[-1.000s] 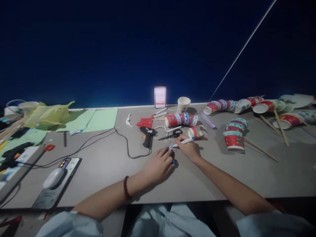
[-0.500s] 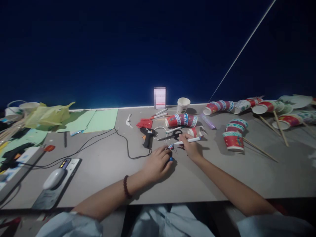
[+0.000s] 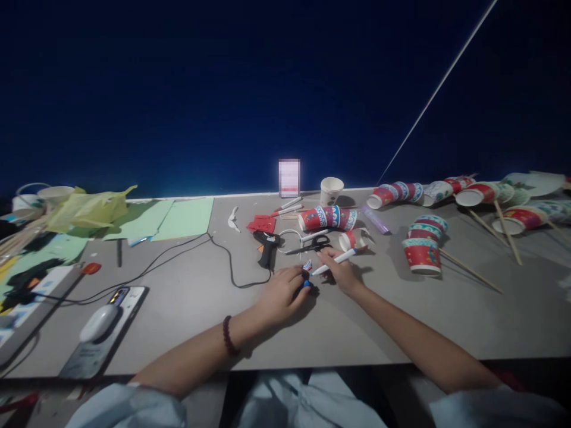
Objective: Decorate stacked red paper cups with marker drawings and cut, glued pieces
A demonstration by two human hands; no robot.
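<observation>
My right hand [image 3: 342,276] grips a white marker [image 3: 345,256] with a blue end, its other end slanting down to the left. Close by on the left, my left hand [image 3: 281,294] rests low over the table, fingers curled around a small blue piece [image 3: 306,284] that looks like a marker cap. Just beyond the left fingertips is a small blue, white and red scrap [image 3: 307,265]. Black-handled scissors [image 3: 319,242] lie behind my right hand. Beside them is a cut piece of red and white paper cup [image 3: 350,239].
A black glue gun [image 3: 268,246] lies left of the scissors, its cord running left. Stacked patterned cups [image 3: 328,218] lie behind, and more cups on sticks [image 3: 423,252] are on the right. On the left are a phone [image 3: 89,358], a power strip [image 3: 38,303] and green paper [image 3: 185,218].
My right hand has shifted slightly left and down with the marker, which now tilts more steeply. The left hand has barely moved, and the small blue piece sits slightly higher.
</observation>
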